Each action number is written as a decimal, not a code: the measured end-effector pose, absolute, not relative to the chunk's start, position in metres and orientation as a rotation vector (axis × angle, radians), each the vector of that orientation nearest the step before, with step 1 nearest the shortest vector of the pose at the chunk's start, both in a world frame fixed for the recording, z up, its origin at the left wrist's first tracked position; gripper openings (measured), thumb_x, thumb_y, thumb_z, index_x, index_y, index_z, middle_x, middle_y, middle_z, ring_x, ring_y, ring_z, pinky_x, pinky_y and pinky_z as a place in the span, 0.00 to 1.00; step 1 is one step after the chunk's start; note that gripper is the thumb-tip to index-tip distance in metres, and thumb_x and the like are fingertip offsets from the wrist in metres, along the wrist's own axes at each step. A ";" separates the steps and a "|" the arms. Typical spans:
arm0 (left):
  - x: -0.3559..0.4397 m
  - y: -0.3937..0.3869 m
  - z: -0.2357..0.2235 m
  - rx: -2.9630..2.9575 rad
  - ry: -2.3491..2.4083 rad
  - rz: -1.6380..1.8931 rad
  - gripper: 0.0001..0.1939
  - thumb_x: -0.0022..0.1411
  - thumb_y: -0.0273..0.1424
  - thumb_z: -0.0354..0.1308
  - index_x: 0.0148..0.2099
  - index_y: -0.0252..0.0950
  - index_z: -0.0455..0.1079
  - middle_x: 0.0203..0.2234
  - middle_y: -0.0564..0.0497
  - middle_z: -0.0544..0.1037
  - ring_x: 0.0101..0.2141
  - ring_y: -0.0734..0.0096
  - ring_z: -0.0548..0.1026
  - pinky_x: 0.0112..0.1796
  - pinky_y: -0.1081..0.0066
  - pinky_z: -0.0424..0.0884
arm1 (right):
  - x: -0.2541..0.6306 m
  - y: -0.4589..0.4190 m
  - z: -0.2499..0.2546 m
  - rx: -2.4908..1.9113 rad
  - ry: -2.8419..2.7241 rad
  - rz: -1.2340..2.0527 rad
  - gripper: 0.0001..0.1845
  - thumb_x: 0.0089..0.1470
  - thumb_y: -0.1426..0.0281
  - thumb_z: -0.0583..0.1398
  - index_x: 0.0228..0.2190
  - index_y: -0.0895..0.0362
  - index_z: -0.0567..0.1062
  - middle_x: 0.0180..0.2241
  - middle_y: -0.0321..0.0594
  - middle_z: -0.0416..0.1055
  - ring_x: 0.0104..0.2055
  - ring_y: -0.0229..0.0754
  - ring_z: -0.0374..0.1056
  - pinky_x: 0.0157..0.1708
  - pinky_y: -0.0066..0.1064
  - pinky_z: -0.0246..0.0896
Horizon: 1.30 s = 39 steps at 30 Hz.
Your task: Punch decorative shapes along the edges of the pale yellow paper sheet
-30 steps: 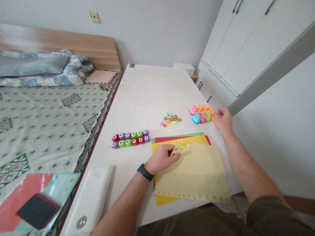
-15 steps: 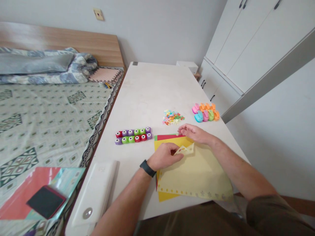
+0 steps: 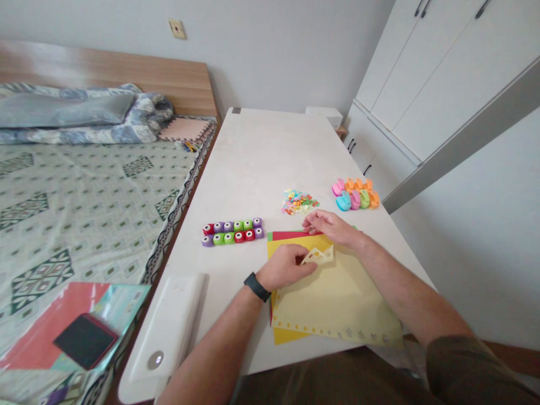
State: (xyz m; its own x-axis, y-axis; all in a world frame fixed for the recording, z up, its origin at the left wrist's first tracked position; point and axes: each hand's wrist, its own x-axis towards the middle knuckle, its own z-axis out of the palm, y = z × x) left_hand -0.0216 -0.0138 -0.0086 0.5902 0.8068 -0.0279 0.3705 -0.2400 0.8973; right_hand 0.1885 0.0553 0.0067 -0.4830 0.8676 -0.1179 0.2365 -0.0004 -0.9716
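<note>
My left hand [image 3: 287,266] pinches the folded-over upper corner of a pale yellow sheet of paper [image 3: 337,301]. Small shapes are punched along that sheet's lower and left edges and in the folded corner. Just above the sheet hovers my right hand [image 3: 331,226], its fingers loosely curved and apart; I make out nothing between them. Beyond its fingertips lies a pile of small colourful paper cutouts [image 3: 298,201]. Under the pale sheet are a brighter yellow sheet [image 3: 291,336], a red sheet [image 3: 287,235] and a green one [image 3: 270,237], mostly covered.
Small craft punches [image 3: 233,232] stand in two rows to the left. Larger lever punches [image 3: 356,195] sit at the right. A long white device [image 3: 164,332] lies at the table's [image 3: 270,146] near left edge. A dark tablet-like object [image 3: 85,340] rests on the bed.
My right hand has shifted slightly left, its fingers now nearer the cutout pile. The left hand still pinches the folded corner. The whole view has moved a little.
</note>
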 end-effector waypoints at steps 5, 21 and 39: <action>-0.021 -0.014 -0.006 1.840 0.981 0.549 0.15 0.62 0.39 0.57 0.28 0.33 0.69 0.20 0.57 0.61 0.22 0.78 0.55 0.24 0.72 0.48 | 0.173 0.065 0.002 -1.215 -1.738 1.257 0.24 0.60 0.46 0.58 0.44 0.52 0.74 0.46 0.42 0.75 0.51 0.45 0.70 0.54 0.42 0.65; -0.020 -0.013 0.001 1.640 1.038 0.706 0.13 0.62 0.38 0.56 0.37 0.33 0.73 0.28 0.52 0.75 0.28 0.72 0.69 0.27 0.75 0.61 | 0.202 0.040 0.006 -1.245 -1.594 1.276 0.25 0.62 0.47 0.55 0.43 0.55 0.74 0.45 0.45 0.76 0.46 0.45 0.73 0.51 0.43 0.68; -0.025 -0.005 -0.005 1.345 1.226 0.901 0.14 0.59 0.40 0.60 0.37 0.34 0.73 0.26 0.50 0.78 0.27 0.69 0.74 0.26 0.73 0.66 | 0.229 0.032 0.018 -1.494 -2.063 0.921 0.13 0.56 0.59 0.62 0.39 0.54 0.79 0.36 0.41 0.79 0.36 0.45 0.74 0.38 0.37 0.68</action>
State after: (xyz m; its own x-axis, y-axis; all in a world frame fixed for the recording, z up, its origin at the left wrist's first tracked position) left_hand -0.0246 -0.0050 -0.0053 0.1895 0.9749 -0.1167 0.1795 0.0825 0.9803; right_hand 0.2294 0.0316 0.0181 -0.3269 0.9443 -0.0383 0.6589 0.1987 -0.7255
